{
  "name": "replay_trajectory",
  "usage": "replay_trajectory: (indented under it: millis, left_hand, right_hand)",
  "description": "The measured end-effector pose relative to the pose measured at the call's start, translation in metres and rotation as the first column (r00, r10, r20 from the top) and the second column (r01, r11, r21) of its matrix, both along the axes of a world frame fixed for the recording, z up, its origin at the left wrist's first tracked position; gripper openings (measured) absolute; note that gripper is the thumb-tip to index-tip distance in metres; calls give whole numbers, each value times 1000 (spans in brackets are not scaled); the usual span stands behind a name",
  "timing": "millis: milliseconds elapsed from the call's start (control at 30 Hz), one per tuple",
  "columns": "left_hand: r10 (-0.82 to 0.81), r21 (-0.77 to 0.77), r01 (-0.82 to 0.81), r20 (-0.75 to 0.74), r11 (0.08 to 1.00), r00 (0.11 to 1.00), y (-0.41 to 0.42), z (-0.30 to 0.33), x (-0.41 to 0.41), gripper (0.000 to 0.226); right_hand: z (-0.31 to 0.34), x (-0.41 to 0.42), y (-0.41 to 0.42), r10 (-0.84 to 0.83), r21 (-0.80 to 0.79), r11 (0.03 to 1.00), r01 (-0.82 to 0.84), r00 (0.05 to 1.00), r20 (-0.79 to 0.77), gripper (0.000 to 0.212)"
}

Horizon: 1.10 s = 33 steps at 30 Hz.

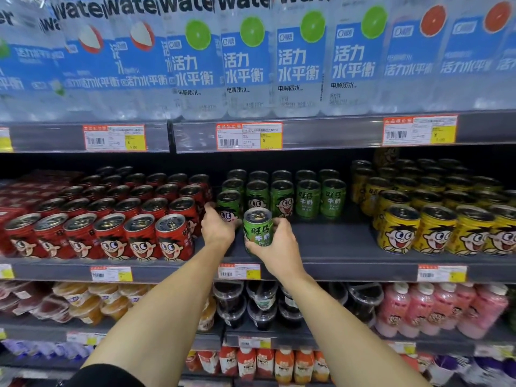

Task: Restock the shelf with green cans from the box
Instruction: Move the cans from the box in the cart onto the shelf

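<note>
Head view, the only one supplied. Both arms were extended to the middle shelf (pixel 335 247), where green milk cans (pixel 282 196) stood in rows between red cans (pixel 111 227) on the person's left and yellow cans (pixel 435 224) on the right.

The right hand (pixel 282 247) gripped one green can (pixel 257 227), fingers and thumb curled round its lower body. That can stood upright, long axis vertical, lid uppermost, at the front of the green block; its base was hidden by the hand, so contact with the shelf could not be confirmed.

The left hand (pixel 216 227) was at the front-left standing can (pixel 229 205), fingers curled round its left side (the fingertips were hidden behind it, so I judged a hold rather than a mere touch).

The shelf in front of the green rows was bare to the right of the held can. In my judgement the held can belongs in a new front row, and that open space lay directly to the right of the right hand, which was the nearer hand. The supply box was not in view.
</note>
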<state>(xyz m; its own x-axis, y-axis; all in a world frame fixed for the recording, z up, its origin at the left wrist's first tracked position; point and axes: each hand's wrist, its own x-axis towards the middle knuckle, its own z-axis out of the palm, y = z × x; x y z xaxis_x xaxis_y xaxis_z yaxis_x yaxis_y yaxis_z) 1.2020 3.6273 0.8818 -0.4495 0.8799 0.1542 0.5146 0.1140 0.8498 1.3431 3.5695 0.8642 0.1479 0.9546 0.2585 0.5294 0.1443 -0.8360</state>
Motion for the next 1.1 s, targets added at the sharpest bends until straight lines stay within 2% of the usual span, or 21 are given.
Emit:
replay_trajectory:
  millis: [367, 600, 767, 867, 900, 967, 1100]
  left_hand:
    - [-11, -112, 5, -52, 994, 999, 16, 9, -5, 71]
    - [-175, -212, 129, -211, 969, 962, -2, 4, -15, 66]
    - [-358, -319, 226, -451, 920, 818, -29, -3, -23, 63]
    - [-443, -367, 259, -627, 893, 641, -46, -7, -20, 50]
    - [-448, -355, 274, -667, 894, 595, -51, -9, -19, 48]
    - [-423, -282, 321, -697, 904, 580, -57, -16, -18, 43]
    - [-296, -102, 308, -660, 946, 691, -64, -35, -18, 38]
  right_hand:
    - [3, 0, 2, 15, -43, 999, -15, 1000, -7, 70]
    - [4, -1, -2, 12, -51, 999, -12, 1000, -6, 70]
    - [6, 2, -1, 2, -51, 999, -2, 1000, -1, 68]
    - [9, 2, -1, 8, -45, 999, -8, 1000, -7, 69]
    - [10, 2, -1, 14, -45, 999, -14, 1000, -4, 69]
    - [11, 3, -1, 23, -46, 999, -22, 1000, 14, 67]
    - [7, 1, -3, 7, -25, 1000, -7, 999, 34, 65]
